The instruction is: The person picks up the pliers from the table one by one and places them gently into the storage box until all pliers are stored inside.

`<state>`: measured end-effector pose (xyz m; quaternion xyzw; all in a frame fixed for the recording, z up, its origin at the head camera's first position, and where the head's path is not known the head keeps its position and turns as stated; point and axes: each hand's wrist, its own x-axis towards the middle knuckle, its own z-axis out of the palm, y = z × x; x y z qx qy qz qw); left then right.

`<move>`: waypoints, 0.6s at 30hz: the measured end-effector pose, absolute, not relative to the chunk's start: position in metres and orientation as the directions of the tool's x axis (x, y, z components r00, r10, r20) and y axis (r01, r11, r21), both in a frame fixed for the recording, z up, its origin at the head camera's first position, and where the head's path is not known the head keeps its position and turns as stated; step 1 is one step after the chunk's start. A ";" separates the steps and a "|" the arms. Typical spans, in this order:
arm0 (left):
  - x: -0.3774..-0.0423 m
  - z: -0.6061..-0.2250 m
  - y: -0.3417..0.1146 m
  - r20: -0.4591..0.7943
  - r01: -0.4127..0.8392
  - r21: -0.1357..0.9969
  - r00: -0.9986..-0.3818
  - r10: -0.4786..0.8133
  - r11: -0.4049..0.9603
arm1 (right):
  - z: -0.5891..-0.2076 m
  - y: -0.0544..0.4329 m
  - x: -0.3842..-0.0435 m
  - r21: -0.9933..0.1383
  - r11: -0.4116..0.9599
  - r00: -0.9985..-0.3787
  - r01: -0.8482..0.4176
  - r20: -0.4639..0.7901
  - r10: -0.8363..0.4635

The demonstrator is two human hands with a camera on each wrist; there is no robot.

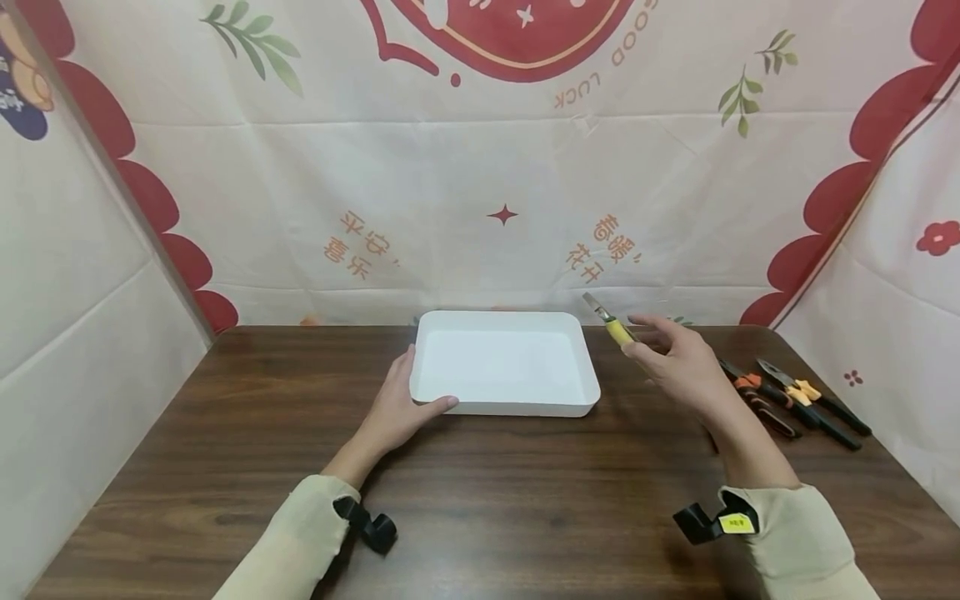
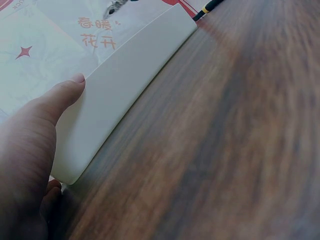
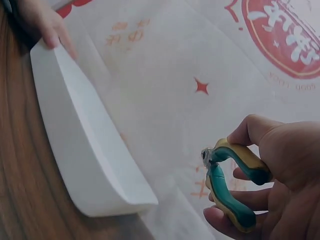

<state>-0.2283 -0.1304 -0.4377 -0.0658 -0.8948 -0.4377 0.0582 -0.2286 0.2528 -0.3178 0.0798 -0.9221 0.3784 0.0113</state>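
A white rectangular tray (image 1: 505,367) sits on the wooden table, its inside bare. My left hand (image 1: 393,408) holds the tray's near left corner, thumb over the front wall and fingers along the left side; the left wrist view shows the thumb (image 2: 65,97) at the rim. Raised beyond the tray's right side, my right hand (image 1: 678,367) grips small pliers (image 1: 619,332), metal tip pointing up and away. In the right wrist view, the pliers (image 3: 220,186) have yellow and green handles, spread apart between thumb and fingers.
On the right of the table lie several hand tools, among them one with orange and black handles (image 1: 772,392) and pliers with yellow and black handles (image 1: 806,393). A printed white cloth (image 1: 450,183) hangs behind the table's back edge and along both sides.
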 end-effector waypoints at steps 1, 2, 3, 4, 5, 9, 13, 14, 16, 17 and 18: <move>-0.228 -0.438 -0.131 0.161 0.168 0.775 -0.985 0.067 0.609 | -0.316 0.251 -0.229 -0.697 0.700 -0.987 -0.158 0.081 -0.142; -0.229 -0.438 -0.131 0.163 0.170 0.776 -0.984 0.068 0.608 | -0.314 0.248 -0.229 -0.700 0.696 -0.986 -0.159 0.079 -0.146; -0.228 -0.437 -0.131 0.161 0.167 0.776 -0.985 0.064 0.608 | -0.313 0.246 -0.230 -0.703 0.693 -0.985 -0.161 0.078 -0.151; -0.229 -0.437 -0.131 0.162 0.167 0.777 -0.985 0.064 0.607 | -0.312 0.245 -0.231 -0.704 0.691 -0.985 -0.163 0.075 -0.156; -0.229 -0.437 -0.131 0.162 0.168 0.778 -0.985 0.064 0.606 | -0.310 0.243 -0.231 -0.706 0.689 -0.984 -0.164 0.072 -0.161; -0.229 -0.437 -0.130 0.165 0.166 0.779 -0.985 0.058 0.605 | -0.305 0.233 -0.235 -0.716 0.675 -0.979 -0.179 0.059 -0.196; -0.229 -0.438 -0.131 0.165 0.167 0.780 -0.985 0.059 0.604 | -0.297 0.220 -0.237 -0.712 0.674 -0.972 -0.196 0.048 -0.232; -0.229 -0.438 -0.131 0.166 0.167 0.780 -0.984 0.059 0.603 | -0.295 0.217 -0.238 -0.711 0.673 -0.969 -0.204 0.049 -0.242; -0.228 -0.438 -0.131 0.165 0.166 0.781 -0.985 0.056 0.602 | -0.292 0.210 -0.239 -0.710 0.668 -0.964 -0.222 0.057 -0.260; -0.228 -0.437 -0.131 0.167 0.167 0.780 -0.984 0.056 0.603 | -0.290 0.207 -0.240 -0.714 0.661 -0.961 -0.231 0.061 -0.270; -0.228 -0.437 -0.131 0.168 0.167 0.781 -0.984 0.056 0.601 | -0.290 0.204 -0.240 -0.718 0.653 -0.958 -0.239 0.066 -0.279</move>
